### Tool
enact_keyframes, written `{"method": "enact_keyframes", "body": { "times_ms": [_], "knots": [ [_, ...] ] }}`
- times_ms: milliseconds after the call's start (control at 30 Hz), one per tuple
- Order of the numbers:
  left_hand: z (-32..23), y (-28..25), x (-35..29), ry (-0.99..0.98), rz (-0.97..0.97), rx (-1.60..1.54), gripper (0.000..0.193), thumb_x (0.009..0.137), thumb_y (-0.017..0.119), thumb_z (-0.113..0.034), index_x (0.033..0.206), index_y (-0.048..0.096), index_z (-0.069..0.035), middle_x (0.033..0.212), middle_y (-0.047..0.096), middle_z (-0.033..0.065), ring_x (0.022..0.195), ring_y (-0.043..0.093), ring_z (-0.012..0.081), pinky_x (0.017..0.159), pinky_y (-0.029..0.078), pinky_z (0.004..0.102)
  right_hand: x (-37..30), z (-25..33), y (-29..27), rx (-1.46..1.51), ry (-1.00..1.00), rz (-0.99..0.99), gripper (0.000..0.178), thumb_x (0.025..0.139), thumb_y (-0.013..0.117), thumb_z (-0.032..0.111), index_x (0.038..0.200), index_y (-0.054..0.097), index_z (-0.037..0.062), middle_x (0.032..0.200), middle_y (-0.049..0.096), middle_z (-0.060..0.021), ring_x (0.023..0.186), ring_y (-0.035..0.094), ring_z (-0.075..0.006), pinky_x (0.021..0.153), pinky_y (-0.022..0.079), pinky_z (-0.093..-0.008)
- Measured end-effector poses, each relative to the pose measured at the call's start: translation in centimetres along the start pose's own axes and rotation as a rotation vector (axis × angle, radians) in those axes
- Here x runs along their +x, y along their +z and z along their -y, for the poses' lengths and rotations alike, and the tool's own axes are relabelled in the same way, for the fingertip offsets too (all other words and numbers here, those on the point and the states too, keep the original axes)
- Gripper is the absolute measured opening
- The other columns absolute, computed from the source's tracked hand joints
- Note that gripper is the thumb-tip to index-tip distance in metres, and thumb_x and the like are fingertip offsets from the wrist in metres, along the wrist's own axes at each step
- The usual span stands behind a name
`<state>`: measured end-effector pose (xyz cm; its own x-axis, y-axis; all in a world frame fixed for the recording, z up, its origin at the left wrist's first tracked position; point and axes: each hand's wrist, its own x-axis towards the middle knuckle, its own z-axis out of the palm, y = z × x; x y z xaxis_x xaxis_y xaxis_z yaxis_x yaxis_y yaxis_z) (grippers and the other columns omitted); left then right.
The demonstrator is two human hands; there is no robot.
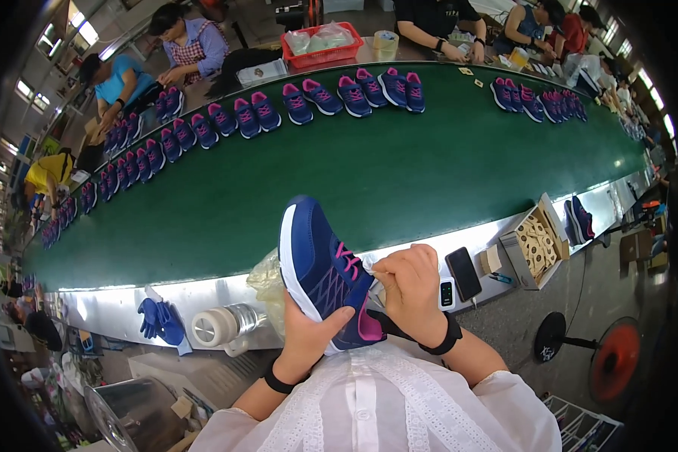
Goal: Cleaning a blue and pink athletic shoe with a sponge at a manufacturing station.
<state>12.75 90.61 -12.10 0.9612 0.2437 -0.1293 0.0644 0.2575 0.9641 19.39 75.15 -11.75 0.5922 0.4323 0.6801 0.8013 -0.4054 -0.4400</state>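
A navy blue sneaker (314, 260) with pink laces and a white sole is held up in front of my chest, toe pointing away. My left hand (303, 331) is closed around its heel half, thumb lying across the side. At the shoe's right, beside the tongue and collar, my right hand (414, 290) is closed in a pinch. Something small and whitish shows at its fingertips, too little to name. Crumpled translucent plastic (267, 286) lies just left of the shoe.
Rows of matching sneakers (248, 117) line the far side of the green conveyor belt (399, 173). Along the near metal ledge are blue gloves (160, 320), a bottle (222, 324), a phone (464, 273) and a box of tags (536, 245). Co-workers sit opposite. A fan (614, 358) stands at right.
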Motion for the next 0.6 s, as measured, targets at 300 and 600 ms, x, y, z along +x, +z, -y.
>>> {"method": "enact_keyframes", "body": {
  "times_ms": [300, 600],
  "knots": [
    [0.2, -0.1, 0.1, -0.023, -0.005, -0.025, 0.078, 0.07, 0.076, 0.001, 0.134, 0.031, 0.0, 0.126, 0.05, 0.0126, 0.115, 0.052, 0.0208, 0.101, 0.041, 0.0354, 0.6, -0.5, 0.0, -0.018, 0.047, -0.053, 0.022, 0.064, 0.062, 0.002, 0.086, 0.065, 0.0081, 0.078, 0.06, -0.0031, 0.072, 0.056, -0.0229, 0.074, 0.04, -0.039],
    [0.0, -0.2, 0.4, -0.039, 0.018, 0.005, 0.077, 0.07, 0.074, 0.004, 0.134, 0.032, 0.0, 0.126, 0.05, 0.0123, 0.114, 0.053, 0.0208, 0.098, 0.043, 0.0339, 0.8, 0.9, -0.4, 0.057, 0.021, -0.049, 0.016, 0.066, 0.064, 0.004, 0.081, 0.064, 0.0087, 0.076, 0.059, -0.0024, 0.07, 0.055, -0.021, 0.075, 0.039, -0.0385]
  ]
}}
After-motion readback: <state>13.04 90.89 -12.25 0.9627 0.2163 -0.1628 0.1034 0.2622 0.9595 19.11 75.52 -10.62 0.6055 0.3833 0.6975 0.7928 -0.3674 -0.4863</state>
